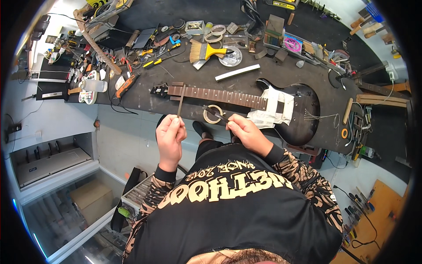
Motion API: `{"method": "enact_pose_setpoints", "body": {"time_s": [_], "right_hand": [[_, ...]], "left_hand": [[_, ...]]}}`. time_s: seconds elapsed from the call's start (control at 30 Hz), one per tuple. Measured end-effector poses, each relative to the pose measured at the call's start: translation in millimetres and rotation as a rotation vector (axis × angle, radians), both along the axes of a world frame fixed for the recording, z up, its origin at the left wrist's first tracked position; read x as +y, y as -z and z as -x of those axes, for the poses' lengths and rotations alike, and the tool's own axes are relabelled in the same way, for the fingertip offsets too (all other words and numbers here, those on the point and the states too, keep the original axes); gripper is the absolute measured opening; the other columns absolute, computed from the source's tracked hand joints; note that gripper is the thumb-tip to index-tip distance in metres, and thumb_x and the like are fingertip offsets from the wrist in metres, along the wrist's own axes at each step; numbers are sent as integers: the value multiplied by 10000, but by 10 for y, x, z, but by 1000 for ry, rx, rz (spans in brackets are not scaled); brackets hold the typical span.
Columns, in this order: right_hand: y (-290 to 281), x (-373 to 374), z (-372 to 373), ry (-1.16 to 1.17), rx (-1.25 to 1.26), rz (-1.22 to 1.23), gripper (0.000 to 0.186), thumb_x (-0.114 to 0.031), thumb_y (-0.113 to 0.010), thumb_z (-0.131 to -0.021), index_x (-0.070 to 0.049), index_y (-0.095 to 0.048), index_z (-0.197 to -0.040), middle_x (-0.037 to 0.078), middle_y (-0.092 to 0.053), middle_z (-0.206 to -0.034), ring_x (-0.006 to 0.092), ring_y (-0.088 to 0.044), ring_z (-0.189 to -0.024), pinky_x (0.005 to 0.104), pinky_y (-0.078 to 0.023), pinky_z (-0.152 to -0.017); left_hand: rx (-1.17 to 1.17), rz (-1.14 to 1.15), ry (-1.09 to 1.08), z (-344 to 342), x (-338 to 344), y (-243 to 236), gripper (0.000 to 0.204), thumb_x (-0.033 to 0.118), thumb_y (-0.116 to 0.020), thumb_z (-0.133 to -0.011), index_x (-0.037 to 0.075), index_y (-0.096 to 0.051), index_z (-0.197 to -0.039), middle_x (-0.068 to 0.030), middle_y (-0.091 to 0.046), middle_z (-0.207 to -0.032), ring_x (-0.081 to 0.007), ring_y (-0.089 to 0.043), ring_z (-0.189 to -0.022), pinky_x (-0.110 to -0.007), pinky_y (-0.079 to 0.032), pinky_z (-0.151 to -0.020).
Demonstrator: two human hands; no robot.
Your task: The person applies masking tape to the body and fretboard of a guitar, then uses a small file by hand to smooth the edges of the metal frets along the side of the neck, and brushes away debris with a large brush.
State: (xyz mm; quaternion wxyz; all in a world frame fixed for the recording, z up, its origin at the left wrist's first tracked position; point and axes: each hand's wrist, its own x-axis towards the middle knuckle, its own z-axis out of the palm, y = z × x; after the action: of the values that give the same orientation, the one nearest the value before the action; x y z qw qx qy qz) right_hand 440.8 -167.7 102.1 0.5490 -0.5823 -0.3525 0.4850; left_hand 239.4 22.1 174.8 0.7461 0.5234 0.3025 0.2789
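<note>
A black electric guitar [305, 103] lies across the workbench, its headstock [159, 90] to the left. Pale masking tape [278, 108] covers part of its body beside the end of the fretboard [220, 95]. My left hand [170, 138] is closed, pinching the near end of a narrow, dark file-like strip [181, 102]. The strip's far end reaches over the fretboard close to the headstock; whether it touches cannot be told. My right hand [249, 134] is closed on a slim black tool [217, 113] of unclear kind. That tool passes over a roll of masking tape [207, 117] at the bench edge.
Behind the neck lie a white bar [237, 72] and a yellow-handled brush [206, 52]. An orange tool [127, 85] with a cord sits left of the headstock. Loose strings [323, 117] extend from the guitar body. Cluttered hand tools [358, 127] line the bench's right end.
</note>
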Motion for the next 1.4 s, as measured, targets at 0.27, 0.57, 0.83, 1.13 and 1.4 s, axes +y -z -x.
{"method": "enact_pose_setpoints", "body": {"time_s": [0.27, 0.57, 0.83, 1.13, 1.4], "right_hand": [[-143, 172, 138, -48, -71, -18, 242, -254, -591, -1174, -24, -658, -1143, 80, -738, -953, 207, -701, -889, 367, -546, -832], [-287, 143, 147, -101, -135, -37, 215, -246, -607, -1162, -34, -644, -1150, 134, -693, -878, 235, -667, -784, 386, -529, -760], [-77, 78, 81, -44, -165, 9, 251, -254, -583, -1170, -27, -665, -1106, 81, -700, -911, 193, -647, -819, 358, -532, -795], [-356, 277, 129, -249, -76, 66, 266, -250, -583, -1173, -10, -662, -1089, 40, -664, -950, 138, -629, -916, 330, -522, -868], [-364, 344, -36, -34, -60, 59, 263, -255, -597, -1166, -16, -665, -1080, 24, -605, -930, 131, -578, -904, 305, -499, -849]], "left_hand": [[188, 88, 110, -122, -287, 147, 591, 441, -399, -1245, -50, -617, -1491, 62, -403, -605, -65, -316, -520, -260, -286, -527], [96, 204, 72, -68, -249, 58, 643, 485, -337, -1247, -38, -582, -1530, 67, -332, -581, -70, -247, -504, -283, -272, -526], [-3, 230, -26, 144, -118, 20, 476, 324, -398, -1224, -44, -626, -1424, 46, -369, -592, -63, -255, -512, -266, -269, -533], [192, 25, 19, 196, -305, 89, 383, -15, -597, -1031, -70, -658, -1405, 79, -481, -758, -22, -388, -643, -229, -301, -583], [195, 86, -36, 367, -256, 134, 313, -4, -597, -1045, -69, -668, -1342, 74, -479, -777, -24, -374, -648, -229, -298, -583]]}}
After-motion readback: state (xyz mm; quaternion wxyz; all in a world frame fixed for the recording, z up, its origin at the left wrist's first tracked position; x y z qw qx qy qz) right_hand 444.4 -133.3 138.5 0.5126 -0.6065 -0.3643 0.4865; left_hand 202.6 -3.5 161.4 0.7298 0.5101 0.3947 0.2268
